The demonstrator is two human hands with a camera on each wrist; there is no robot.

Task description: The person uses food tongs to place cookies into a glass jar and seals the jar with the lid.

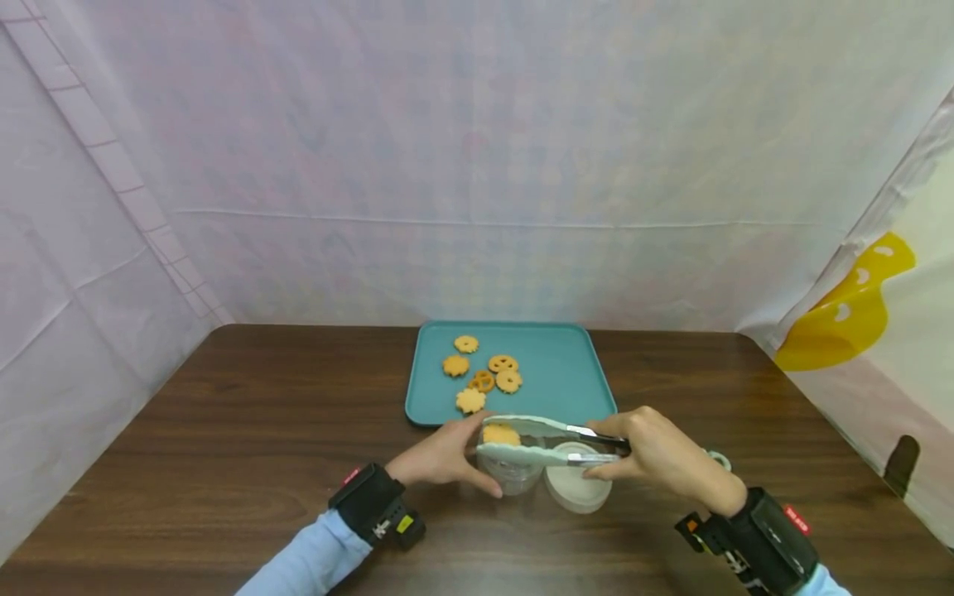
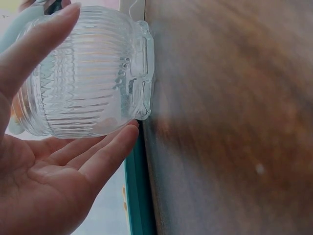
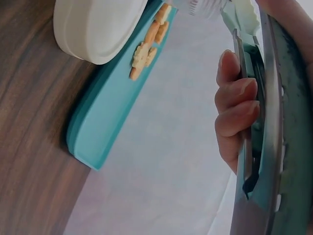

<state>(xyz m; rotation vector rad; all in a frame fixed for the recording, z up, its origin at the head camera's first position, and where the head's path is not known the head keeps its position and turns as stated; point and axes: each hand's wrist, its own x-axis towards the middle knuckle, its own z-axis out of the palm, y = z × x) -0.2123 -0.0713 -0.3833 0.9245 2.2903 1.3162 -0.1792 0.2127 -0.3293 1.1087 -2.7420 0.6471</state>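
My left hand (image 1: 445, 455) holds a clear ribbed glass jar (image 2: 88, 73) that stands on the table, thumb on one side and fingers on the other. My right hand (image 1: 656, 451) grips a pair of tongs (image 3: 271, 112) with metal arms and pale green tips. Between those tips, a golden cookie (image 1: 501, 434) is held at the jar's mouth. Close to the jar's right side sits a round white lid-like piece (image 1: 578, 492), partly covered by the tongs in the head view.
Behind the jar, a teal tray (image 1: 562, 372) carries several cookies, among them a scalloped cookie (image 1: 470, 401) and a pretzel-shaped one (image 1: 482, 381). The dark wooden table (image 1: 261, 430) backs onto a white cloth. At the right hangs a yellow cutout (image 1: 842, 327).
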